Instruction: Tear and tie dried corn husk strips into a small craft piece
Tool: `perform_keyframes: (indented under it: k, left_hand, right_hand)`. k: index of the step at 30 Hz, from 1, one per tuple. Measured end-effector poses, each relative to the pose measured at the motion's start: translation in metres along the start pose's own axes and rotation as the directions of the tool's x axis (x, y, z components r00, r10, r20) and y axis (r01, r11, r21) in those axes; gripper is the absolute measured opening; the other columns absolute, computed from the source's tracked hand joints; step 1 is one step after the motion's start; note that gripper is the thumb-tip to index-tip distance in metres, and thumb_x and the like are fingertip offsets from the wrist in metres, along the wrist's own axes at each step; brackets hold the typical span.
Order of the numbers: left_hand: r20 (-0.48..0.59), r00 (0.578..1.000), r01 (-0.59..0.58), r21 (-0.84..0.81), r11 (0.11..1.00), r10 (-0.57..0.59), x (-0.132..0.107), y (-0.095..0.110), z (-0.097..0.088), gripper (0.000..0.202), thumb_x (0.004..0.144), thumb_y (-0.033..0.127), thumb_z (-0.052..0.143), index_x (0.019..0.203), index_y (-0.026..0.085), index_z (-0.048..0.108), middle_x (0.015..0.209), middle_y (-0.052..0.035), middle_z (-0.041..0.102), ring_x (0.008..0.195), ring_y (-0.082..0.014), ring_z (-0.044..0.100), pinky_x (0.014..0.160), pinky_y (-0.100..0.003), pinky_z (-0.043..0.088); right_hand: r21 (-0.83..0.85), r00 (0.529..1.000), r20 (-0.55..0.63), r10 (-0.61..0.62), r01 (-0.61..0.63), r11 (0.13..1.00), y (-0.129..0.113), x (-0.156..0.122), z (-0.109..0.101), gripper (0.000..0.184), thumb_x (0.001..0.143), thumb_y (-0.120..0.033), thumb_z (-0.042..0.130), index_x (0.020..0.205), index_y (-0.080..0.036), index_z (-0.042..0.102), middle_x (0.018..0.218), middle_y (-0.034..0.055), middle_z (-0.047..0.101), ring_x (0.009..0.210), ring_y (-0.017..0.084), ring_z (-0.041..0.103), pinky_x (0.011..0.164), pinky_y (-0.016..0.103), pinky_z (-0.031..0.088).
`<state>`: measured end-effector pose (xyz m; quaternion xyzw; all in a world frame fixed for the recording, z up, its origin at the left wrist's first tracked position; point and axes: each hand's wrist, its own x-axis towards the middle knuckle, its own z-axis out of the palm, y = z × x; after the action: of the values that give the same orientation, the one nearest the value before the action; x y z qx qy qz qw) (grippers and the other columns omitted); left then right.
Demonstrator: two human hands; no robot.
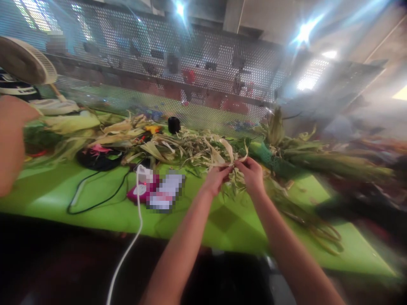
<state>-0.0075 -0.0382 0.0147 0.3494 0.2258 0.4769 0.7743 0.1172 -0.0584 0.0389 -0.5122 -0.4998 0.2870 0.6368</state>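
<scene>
Both my hands meet over the green table (229, 241), around pale strips of dried corn husk (226, 148). My left hand (216, 180) pinches the husk from the left, thumb and fingers pressed together. From the right, my right hand (252, 173) grips the same husk close to the left fingertips. Thin green leafy bits hang below the fingers. A heap of dried husks and leaves (190, 146) lies just behind my hands. The exact point where the fingers close is small and partly hidden.
Left of my hands are a blurred-out phone-like slab (167, 190), a magenta power box (143, 195) and a white cable (140, 224). A fan (25, 61) stands far left beside another person's arm (11, 144). Scissors (327, 237) and green corn husks (333, 165) lie right.
</scene>
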Motion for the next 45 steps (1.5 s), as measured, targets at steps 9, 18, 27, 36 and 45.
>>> perform_keyframes:
  k: [9, 18, 27, 36, 45]
  left_hand:
    - [-0.035, 0.989, -0.132, 0.238, 0.962, 0.144, 0.002, -0.002, -0.002, 0.035, 0.063, 0.043, 0.082, 0.078, 0.014, 0.071, 0.055, 0.0043, 0.052, 0.049, -0.0059, 0.039, 0.051, -0.021, 0.029]
    - [0.01, 0.953, -0.247, 0.596, 0.764, 0.301, 0.005, 0.001, -0.011, 0.026, 0.073, 0.035, 0.073, 0.088, 0.014, 0.071, 0.079, -0.0041, 0.068, 0.074, -0.0157, 0.057, 0.073, -0.027, 0.043]
    - [0.05, 0.959, -0.253, 0.593, 0.764, 0.278, 0.007, -0.002, -0.009, 0.024, 0.071, 0.033, 0.075, 0.088, 0.016, 0.073, 0.079, -0.0041, 0.069, 0.072, -0.0157, 0.057, 0.07, -0.026, 0.043]
    - [0.103, 0.952, -0.297, 0.533, 0.792, 0.288, 0.005, -0.002, -0.01, 0.027, 0.075, 0.043, 0.07, 0.08, 0.016, 0.071, 0.074, -0.0009, 0.065, 0.07, -0.013, 0.053, 0.068, -0.023, 0.041]
    - [0.056, 0.958, -0.262, 0.568, 0.78, 0.281, 0.002, 0.003, -0.007, 0.021, 0.074, 0.035, 0.07, 0.078, 0.014, 0.071, 0.067, 0.0011, 0.06, 0.063, -0.0106, 0.047, 0.063, -0.023, 0.036]
  right_hand:
    - [0.026, 0.997, -0.015, 0.077, -0.077, 0.997, 0.005, 0.0, 0.002, 0.032, 0.065, -0.048, 0.077, 0.075, -0.02, 0.065, 0.069, -0.0004, 0.063, 0.061, 0.013, 0.051, 0.059, 0.027, 0.043]
    - [-0.372, 0.972, -0.091, -0.215, 0.167, 0.913, 0.004, 0.015, -0.029, 0.073, 0.061, -0.046, 0.081, 0.123, -0.02, 0.053, 0.118, 0.0111, 0.057, 0.085, 0.02, 0.058, 0.075, 0.037, 0.049]
    - [-0.611, 0.925, 0.283, -0.254, 0.379, 0.695, -0.018, 0.028, -0.033, 0.02, 0.081, -0.04, 0.067, 0.076, -0.021, 0.07, 0.085, 0.0041, 0.069, 0.089, 0.022, 0.058, 0.089, 0.039, 0.039]
    - [-0.546, 0.945, 0.186, -0.27, 0.328, 0.771, -0.019, 0.03, -0.02, 0.02, 0.073, -0.036, 0.071, 0.062, -0.022, 0.063, 0.073, 0.0011, 0.062, 0.08, 0.02, 0.053, 0.08, 0.035, 0.04]
    - [-0.691, 0.832, 0.241, -0.5, 0.509, 0.514, -0.044, 0.021, -0.02, 0.041, 0.077, -0.033, 0.072, 0.116, -0.022, 0.063, 0.122, 0.011, 0.059, 0.113, 0.03, 0.051, 0.096, 0.047, 0.04]
